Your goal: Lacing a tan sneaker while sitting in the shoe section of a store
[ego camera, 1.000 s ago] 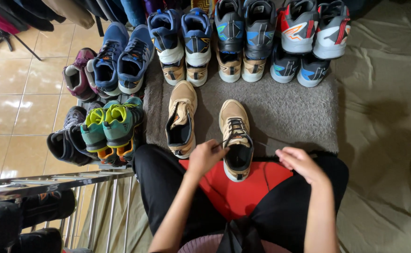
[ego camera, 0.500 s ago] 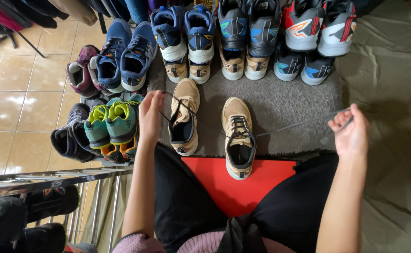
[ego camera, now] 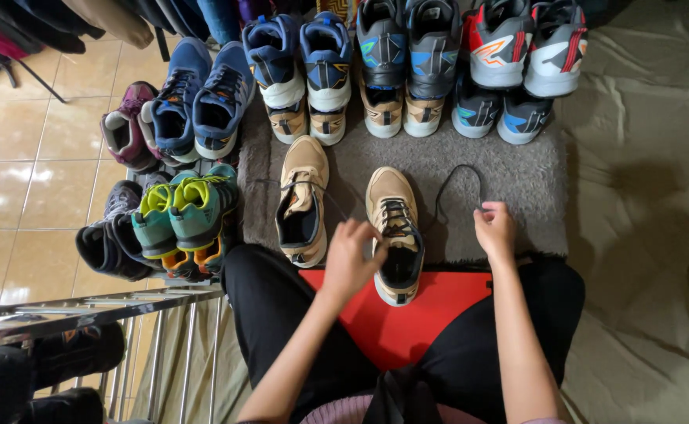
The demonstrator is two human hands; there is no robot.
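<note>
A: Where the knees part, a red board (ego camera: 407, 314) shows, and a tan sneaker (ego camera: 394, 235) has its heel over the board's far edge.

B: Hands?

A: Left hand (ego camera: 350, 255) curled at the sneaker's collar, grip on lace unclear. Right hand (ego camera: 494, 230) pinches a dark lace (ego camera: 454, 179) (looped on the grey rug (ego camera: 509, 177)).

B: Beyond?

A: Second tan sneaker (ego camera: 304, 200) just left; rows of shoes (ego camera: 407, 63) farther back.

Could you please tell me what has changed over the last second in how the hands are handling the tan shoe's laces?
Half a second ago both hands were spread wide, pulling the laces taut. Now the left hand is back at the tan shoe, and the right hand has come inward holding a slack, looping black lace. Both tan shoes and the rows of sneakers stayed put.
</note>
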